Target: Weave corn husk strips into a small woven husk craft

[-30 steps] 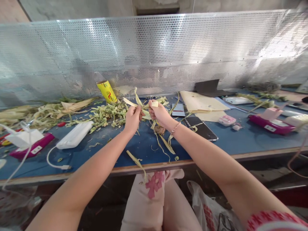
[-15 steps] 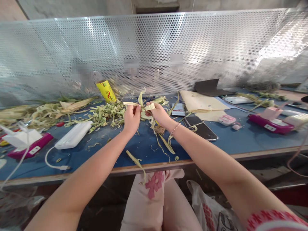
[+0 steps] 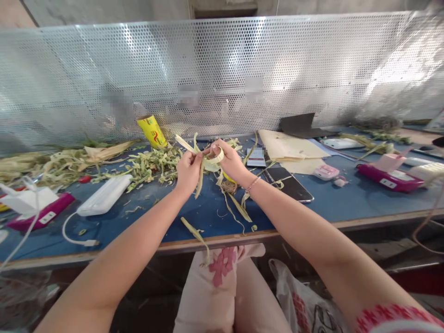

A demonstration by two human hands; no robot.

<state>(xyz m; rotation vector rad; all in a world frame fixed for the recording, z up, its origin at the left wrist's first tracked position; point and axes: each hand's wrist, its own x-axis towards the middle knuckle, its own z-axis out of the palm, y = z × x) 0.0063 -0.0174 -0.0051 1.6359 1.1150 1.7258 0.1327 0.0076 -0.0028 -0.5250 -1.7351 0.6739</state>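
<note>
Your left hand [image 3: 188, 172] and right hand [image 3: 229, 161] pinch pale husk strips [image 3: 200, 180]; beyond your left, the yellow can [image 3: 153, 132] shows print too small to read!

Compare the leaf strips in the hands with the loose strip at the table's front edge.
The leaf strips are held up in the left hand and right hand; the loose strip lies on the table, its thin end hanging past the edge.
The leaf strips cross and curl; the loose strip runs mostly straight, then bends down.
Both are pale yellowish-green, long and narrow.
</note>
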